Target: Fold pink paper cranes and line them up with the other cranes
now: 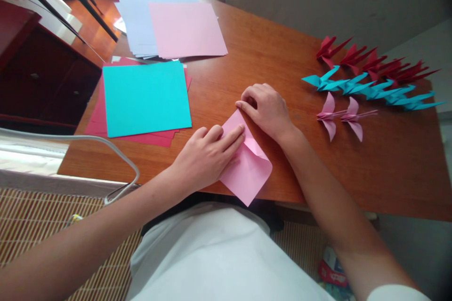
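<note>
A sheet of pink origami paper [249, 176] lies partly folded at the table's front edge, one flap raised in a curve along its right side. My left hand [212, 150] rests on its left part, index and middle fingers stretched out and pressing on the folded layer. At the paper's far corner, my right hand [266, 108] is closed in a pinch, thumb and fingertips at the tip. The fingertips partly hide that corner. To the right stand two folded pink paper cranes [329, 116].
Rows of blue paper cranes [367, 87] and red paper cranes [376, 63] stand at the right. Leftward are a turquoise paper stack [146, 99] over red sheets [158, 138], and pink sheets [189, 30] over pale blue ones [136, 21]. A white cable [120, 153] curves beside the table's left edge.
</note>
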A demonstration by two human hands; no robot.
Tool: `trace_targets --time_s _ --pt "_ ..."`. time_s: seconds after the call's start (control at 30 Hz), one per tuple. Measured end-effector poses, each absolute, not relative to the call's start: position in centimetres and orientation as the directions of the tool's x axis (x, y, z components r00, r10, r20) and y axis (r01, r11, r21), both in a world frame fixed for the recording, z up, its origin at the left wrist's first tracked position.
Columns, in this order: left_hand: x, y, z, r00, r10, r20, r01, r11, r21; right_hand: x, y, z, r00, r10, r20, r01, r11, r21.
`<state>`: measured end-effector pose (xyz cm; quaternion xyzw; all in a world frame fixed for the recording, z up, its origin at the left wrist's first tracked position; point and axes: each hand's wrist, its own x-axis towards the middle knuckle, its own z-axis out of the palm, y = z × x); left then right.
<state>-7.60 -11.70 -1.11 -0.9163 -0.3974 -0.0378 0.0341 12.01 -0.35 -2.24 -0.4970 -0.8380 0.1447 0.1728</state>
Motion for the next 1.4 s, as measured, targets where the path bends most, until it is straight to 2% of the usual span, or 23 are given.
trace_targets --time_s 0.2,0.87,1.4 --pt "-7.6 -11.7 -1.0 0.675 0.734 0.080 0.735 -0.677 0.012 12.4 0.0 -2.2 -0.451 0.881 0.144 0.773 0.466 -0.430" --pt "-7.7 -11.6 -0.9 0.686 0.722 0.086 0.725 -0.689 -0.004 17.1 -4.8 0.1 -0.578 0.816 0.003 0.741 0.527 -0.417" --pt "-7.6 -11.6 -1.0 0.669 0.739 0.083 0.740 -0.672 0.018 12.5 -0.2 -1.6 -0.476 0.875 0.089 0.805 0.474 -0.356"
